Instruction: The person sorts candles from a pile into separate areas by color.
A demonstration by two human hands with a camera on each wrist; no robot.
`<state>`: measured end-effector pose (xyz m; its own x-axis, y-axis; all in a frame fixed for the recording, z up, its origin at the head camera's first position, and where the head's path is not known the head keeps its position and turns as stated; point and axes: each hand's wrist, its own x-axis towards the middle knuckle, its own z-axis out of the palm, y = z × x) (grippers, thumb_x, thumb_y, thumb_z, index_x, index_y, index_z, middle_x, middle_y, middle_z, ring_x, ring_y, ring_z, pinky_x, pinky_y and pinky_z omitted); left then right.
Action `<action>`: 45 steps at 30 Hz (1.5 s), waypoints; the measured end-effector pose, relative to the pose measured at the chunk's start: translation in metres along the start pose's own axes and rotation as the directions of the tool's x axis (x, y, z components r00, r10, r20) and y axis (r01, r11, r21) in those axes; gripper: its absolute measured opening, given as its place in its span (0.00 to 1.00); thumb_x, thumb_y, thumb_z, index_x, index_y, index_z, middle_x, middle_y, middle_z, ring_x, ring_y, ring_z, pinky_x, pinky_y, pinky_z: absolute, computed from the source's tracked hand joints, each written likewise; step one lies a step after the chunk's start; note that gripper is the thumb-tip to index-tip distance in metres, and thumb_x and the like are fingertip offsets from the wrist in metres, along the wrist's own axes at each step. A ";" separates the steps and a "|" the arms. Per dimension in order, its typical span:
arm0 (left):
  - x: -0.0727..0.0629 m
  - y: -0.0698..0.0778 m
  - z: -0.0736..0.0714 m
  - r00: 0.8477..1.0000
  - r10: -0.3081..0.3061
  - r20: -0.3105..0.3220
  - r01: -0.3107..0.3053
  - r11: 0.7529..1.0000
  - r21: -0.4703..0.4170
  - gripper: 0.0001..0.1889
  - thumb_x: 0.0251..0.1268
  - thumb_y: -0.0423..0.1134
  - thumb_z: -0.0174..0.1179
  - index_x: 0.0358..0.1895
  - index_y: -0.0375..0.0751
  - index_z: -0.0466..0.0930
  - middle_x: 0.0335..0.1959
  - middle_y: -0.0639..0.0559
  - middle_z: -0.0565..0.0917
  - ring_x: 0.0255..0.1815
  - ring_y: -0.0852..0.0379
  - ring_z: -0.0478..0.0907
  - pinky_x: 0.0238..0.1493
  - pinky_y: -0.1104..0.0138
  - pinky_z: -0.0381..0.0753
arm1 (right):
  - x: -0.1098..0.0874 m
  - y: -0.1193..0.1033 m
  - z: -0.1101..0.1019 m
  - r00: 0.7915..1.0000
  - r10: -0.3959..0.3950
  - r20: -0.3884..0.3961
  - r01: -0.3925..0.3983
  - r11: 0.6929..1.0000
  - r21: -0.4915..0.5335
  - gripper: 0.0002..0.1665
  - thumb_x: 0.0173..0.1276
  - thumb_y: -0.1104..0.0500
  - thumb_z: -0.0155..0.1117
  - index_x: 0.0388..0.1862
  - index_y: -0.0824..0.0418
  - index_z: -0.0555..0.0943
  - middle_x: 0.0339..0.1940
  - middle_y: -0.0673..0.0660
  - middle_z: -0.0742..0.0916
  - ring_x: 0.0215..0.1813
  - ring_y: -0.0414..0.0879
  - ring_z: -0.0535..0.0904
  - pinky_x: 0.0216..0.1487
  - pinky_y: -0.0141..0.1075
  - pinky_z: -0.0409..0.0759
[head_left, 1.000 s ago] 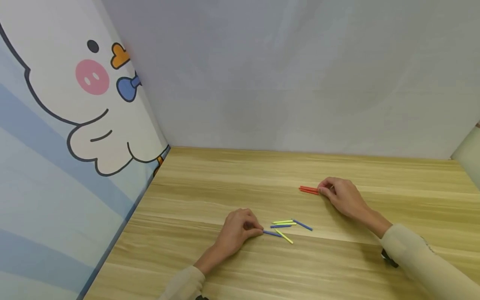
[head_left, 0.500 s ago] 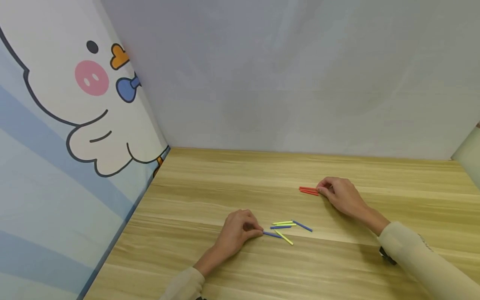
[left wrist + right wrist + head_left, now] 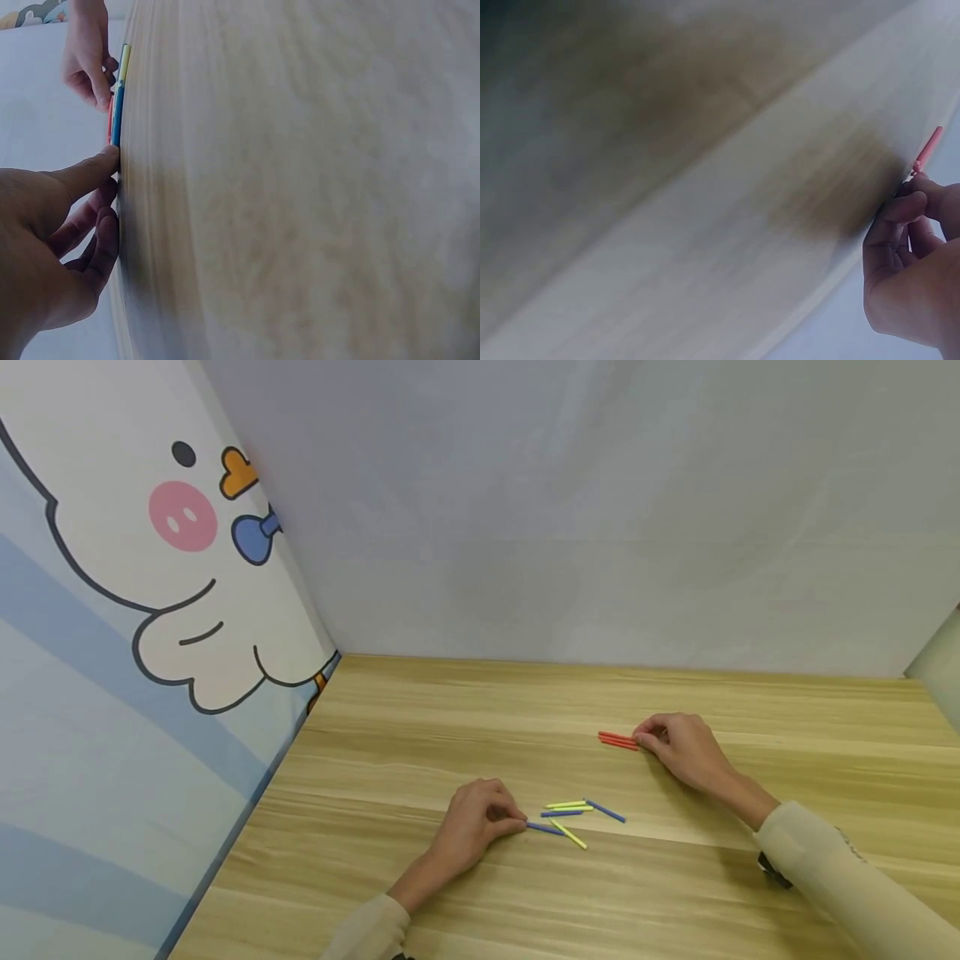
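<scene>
My left hand (image 3: 477, 822) pinches the left end of a thin blue stick (image 3: 545, 829) lying on the wooden table. A yellow stick (image 3: 572, 836) slants against that stick's right end. Just behind lie two yellow sticks (image 3: 565, 805), a second blue stick (image 3: 561, 814) and a third, slanted blue stick (image 3: 605, 811). Farther back to the right, three red sticks (image 3: 617, 741) lie side by side, pointing left. Thumb and forefinger of my right hand (image 3: 686, 752) pinch at their right ends. In the right wrist view, the fingers partly hide the red sticks (image 3: 928, 148).
The wooden table (image 3: 420, 710) runs back to a plain grey curtain (image 3: 585, 527). On its left stands a cloth panel (image 3: 90, 710) printed with a white cartoon bird. Both forearms wear light sleeves (image 3: 832, 860).
The red sticks have shifted slightly and now lie more evenly side by side. My right hand has edged a little to the left; the left hand stays in place.
</scene>
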<state>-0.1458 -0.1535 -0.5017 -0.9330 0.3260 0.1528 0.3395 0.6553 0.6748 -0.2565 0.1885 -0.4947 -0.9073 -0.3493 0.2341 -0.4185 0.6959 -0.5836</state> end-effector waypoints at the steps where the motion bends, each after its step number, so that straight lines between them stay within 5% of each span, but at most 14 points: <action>1: 0.000 0.000 0.000 1.000 0.001 0.001 -0.001 1.000 -0.001 0.02 0.59 0.38 0.78 0.32 0.48 0.94 0.33 0.60 0.85 0.34 0.63 0.75 0.39 0.70 0.74 | 0.000 -0.001 0.000 1.000 0.002 0.000 -0.002 1.000 -0.001 0.06 0.75 0.62 0.69 0.40 0.63 0.90 0.35 0.55 0.92 0.33 0.41 0.84 0.36 0.35 0.78; 33: 0.001 0.000 0.003 1.000 0.022 0.004 -0.022 1.000 0.004 0.03 0.61 0.41 0.77 0.32 0.48 0.94 0.33 0.62 0.84 0.34 0.60 0.75 0.40 0.69 0.72 | -0.007 0.002 -0.004 0.999 0.034 0.016 -0.034 0.999 0.030 0.07 0.76 0.60 0.69 0.42 0.62 0.90 0.36 0.54 0.92 0.33 0.41 0.83 0.36 0.34 0.77; 45: 0.004 -0.001 0.000 1.000 0.026 -0.002 -0.026 0.999 -0.037 0.02 0.59 0.39 0.78 0.32 0.47 0.94 0.32 0.62 0.84 0.32 0.68 0.74 0.37 0.71 0.75 | -0.018 -0.006 -0.009 1.000 0.029 0.004 -0.029 0.998 0.057 0.07 0.76 0.59 0.70 0.44 0.60 0.91 0.36 0.53 0.92 0.32 0.40 0.83 0.34 0.32 0.78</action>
<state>-0.1497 -0.1529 -0.5023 -0.9241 0.3413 0.1720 0.3591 0.6212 0.6966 -0.2383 0.1963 -0.4886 -0.9189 -0.3312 0.2143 -0.3888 0.6686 -0.6339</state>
